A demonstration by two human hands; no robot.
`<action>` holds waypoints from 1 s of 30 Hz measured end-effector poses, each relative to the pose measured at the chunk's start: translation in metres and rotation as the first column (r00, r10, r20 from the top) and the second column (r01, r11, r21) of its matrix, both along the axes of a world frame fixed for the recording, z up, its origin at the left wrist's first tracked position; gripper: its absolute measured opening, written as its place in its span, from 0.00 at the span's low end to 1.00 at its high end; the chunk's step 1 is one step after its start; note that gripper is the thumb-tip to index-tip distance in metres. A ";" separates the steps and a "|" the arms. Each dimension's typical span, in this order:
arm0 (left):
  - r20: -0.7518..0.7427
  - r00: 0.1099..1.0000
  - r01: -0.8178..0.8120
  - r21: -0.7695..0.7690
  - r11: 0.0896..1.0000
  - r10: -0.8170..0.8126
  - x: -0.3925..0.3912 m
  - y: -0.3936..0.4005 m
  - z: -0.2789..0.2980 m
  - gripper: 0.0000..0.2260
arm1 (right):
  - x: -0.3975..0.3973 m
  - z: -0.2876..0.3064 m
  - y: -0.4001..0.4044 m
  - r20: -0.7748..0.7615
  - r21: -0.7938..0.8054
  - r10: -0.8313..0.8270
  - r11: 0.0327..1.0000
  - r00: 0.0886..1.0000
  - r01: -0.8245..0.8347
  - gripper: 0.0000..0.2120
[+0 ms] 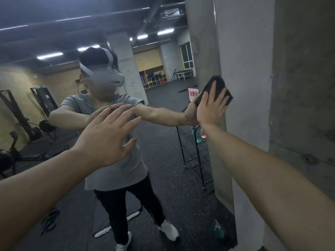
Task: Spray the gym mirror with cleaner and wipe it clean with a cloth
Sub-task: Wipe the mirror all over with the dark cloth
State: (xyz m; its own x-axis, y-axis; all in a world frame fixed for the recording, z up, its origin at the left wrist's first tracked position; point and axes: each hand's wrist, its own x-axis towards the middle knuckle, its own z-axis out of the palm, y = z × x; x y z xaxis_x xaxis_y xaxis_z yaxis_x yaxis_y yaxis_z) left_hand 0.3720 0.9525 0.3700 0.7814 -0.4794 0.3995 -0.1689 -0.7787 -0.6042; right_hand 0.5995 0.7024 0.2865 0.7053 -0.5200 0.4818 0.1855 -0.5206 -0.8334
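Observation:
A large wall mirror [163,178] fills the left and middle of the head view and reflects me and the gym. My right hand [211,107] presses a dark cloth [220,86] flat against the glass near the mirror's right edge, fingers straight and spread. My left hand [107,134] lies open with straight fingers on or just in front of the glass at chest height. A greenish spray bottle [219,230] shows low at the mirror's right edge, standing on the floor.
A grey concrete pillar [299,87] borders the mirror on the right. Reflected in the glass are a black wire rack [194,154] holding bottles, a floor mat, exercise machines on the left and storage cubbies far back.

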 end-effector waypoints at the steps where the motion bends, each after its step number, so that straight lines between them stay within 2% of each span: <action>1: 0.005 1.000 -0.001 0.004 1.000 0.001 0.001 -0.001 0.000 0.31 | -0.005 -0.004 0.009 0.020 -0.016 -0.005 1.000 1.000 0.005 0.26; 4: -0.003 1.000 0.002 0.015 1.000 -0.002 0.002 -0.002 0.001 0.31 | -0.032 -0.026 0.046 0.178 -0.245 0.063 0.969 0.982 -0.017 0.27; 7: -0.005 1.000 -0.001 0.021 1.000 0.001 0.001 -0.004 0.002 0.31 | -0.050 -0.037 0.062 0.342 -0.560 0.312 0.825 0.887 -0.074 0.25; 9: -0.008 1.000 -0.003 0.013 1.000 0.003 -0.001 -0.002 0.001 0.31 | -0.043 -0.027 0.048 0.398 -0.648 0.389 0.760 0.830 -0.046 0.25; 11: -0.011 1.000 -0.008 0.011 1.000 0.008 -0.005 0.004 0.000 0.31 | -0.027 -0.015 0.030 0.401 -0.621 0.348 0.784 0.847 -0.028 0.25; 13: -0.006 1.000 -0.026 0.012 1.000 0.026 -0.011 0.014 -0.001 0.31 | -0.009 -0.008 0.015 0.312 -0.411 0.175 0.911 0.934 -0.033 0.27; 15: -0.006 0.999 -0.047 0.013 0.999 0.047 -0.017 0.025 -0.002 0.31 | -0.001 -0.007 0.010 0.157 -0.156 0.023 0.988 0.987 0.001 0.30; 17: -0.013 0.998 -0.068 0.012 0.998 0.068 -0.024 0.037 -0.004 0.32 | -0.006 -0.012 0.017 0.058 0.000 -0.013 1.000 0.998 0.013 0.32; 19: -0.009 0.997 -0.077 0.003 0.997 0.077 -0.035 0.049 -0.006 0.31 | -0.021 -0.018 0.037 -0.008 0.070 -0.004 0.998 1.000 0.005 0.31; 22: -0.016 0.996 -0.084 -0.004 0.996 0.084 -0.056 0.075 -0.012 0.31 | -0.052 -0.031 0.085 0.032 0.016 0.009 1.000 0.999 -0.009 0.30; 26: -0.026 0.989 -0.148 -0.007 0.989 0.148 -0.092 0.119 -0.020 0.32 | -0.107 -0.049 0.163 0.204 -0.212 0.095 0.976 0.974 -0.051 0.27; 30: -0.019 0.980 -0.200 -0.028 0.979 0.199 -0.128 0.170 -0.027 0.32 | -0.166 -0.062 0.236 0.345 -0.529 0.345 0.840 0.873 -0.122 0.25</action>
State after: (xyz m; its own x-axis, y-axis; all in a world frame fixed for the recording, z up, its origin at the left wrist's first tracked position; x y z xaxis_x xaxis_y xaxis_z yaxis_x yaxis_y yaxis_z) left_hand 0.2441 1.1224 0.3430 0.8668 -0.3013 0.3974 -0.0180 -0.8152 -0.5789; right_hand 0.4339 0.9384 0.2242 0.4522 0.0087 0.8919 0.6189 -0.7231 -0.3068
